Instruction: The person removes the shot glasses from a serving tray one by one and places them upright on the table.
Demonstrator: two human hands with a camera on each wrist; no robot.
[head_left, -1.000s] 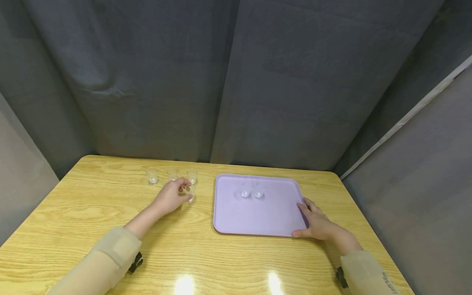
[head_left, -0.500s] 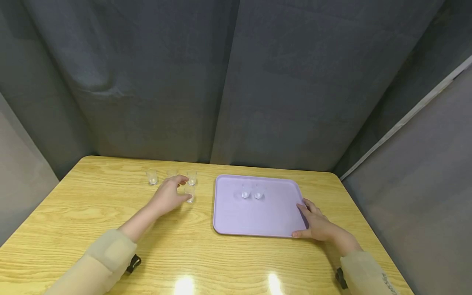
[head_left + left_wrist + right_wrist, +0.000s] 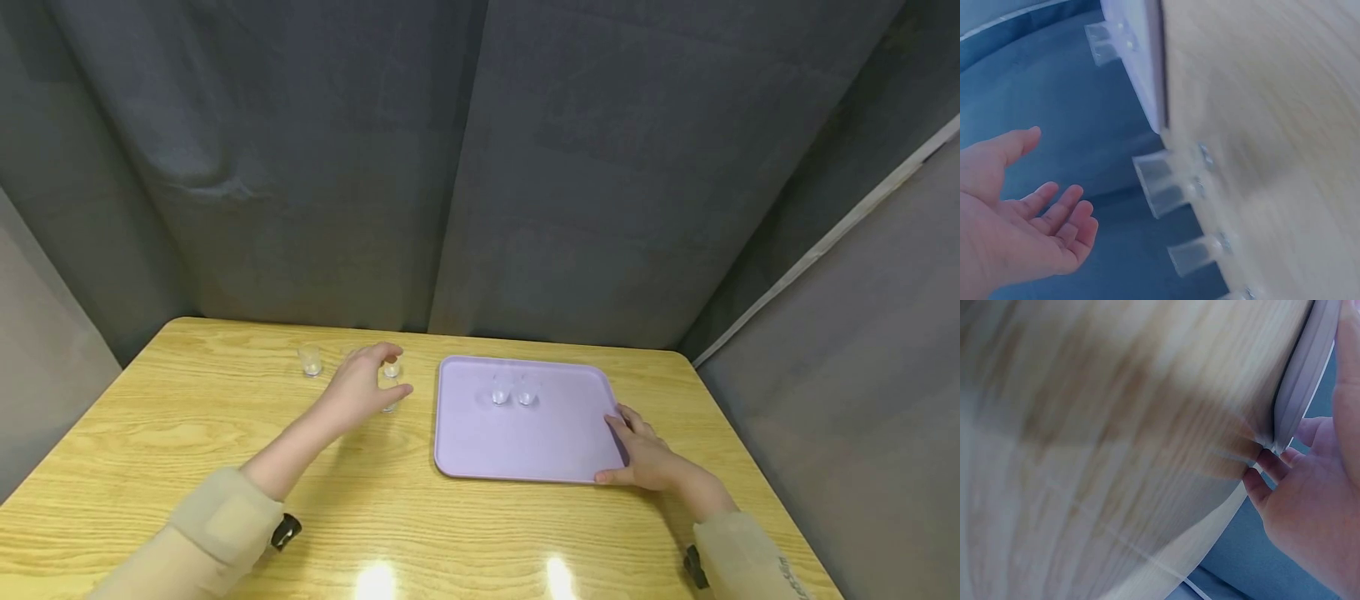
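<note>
Several small clear cups [image 3: 311, 361] stand on the wooden table [image 3: 187, 433] at centre left of the head view, and the left hand [image 3: 360, 385] hovers over the group with fingers spread and relaxed, gripping nothing. One cup [image 3: 392, 367] shows just past the fingertips, and another, lower one [image 3: 389, 407] is half hidden under the thumb; the farthest sits apart to the left. In the left wrist view the palm [image 3: 1016, 225] faces the nearest cup [image 3: 1166, 181] without touching it.

Judging by their look, these cups are light, rigid and thin-walled, probably slick and easy to tip or knock into a neighbour. A pinch across the side wall, thumb opposite the fingers and close to the rim, seems the safest hold; whether they are glass or plastic cannot be told.

Right of centre lies a lilac tray [image 3: 480, 450] with a raised rim, and two more clear cups [image 3: 500, 392] [image 3: 527, 393] stand side by side on its far part. The right hand [image 3: 645, 457] rests at the tray's near right corner, fingers laid along the rim and thumb on the table edge of it; the right wrist view shows the fingertips [image 3: 1260, 481] tucked against the tray's edge [image 3: 1304, 375].

Between the cup group and the tray's left rim runs a narrow strip of bare wood, so a carried cup must clear that rim. Most of the tray floor is bare. Grey curtains [image 3: 480, 167] close in behind the table.
</note>
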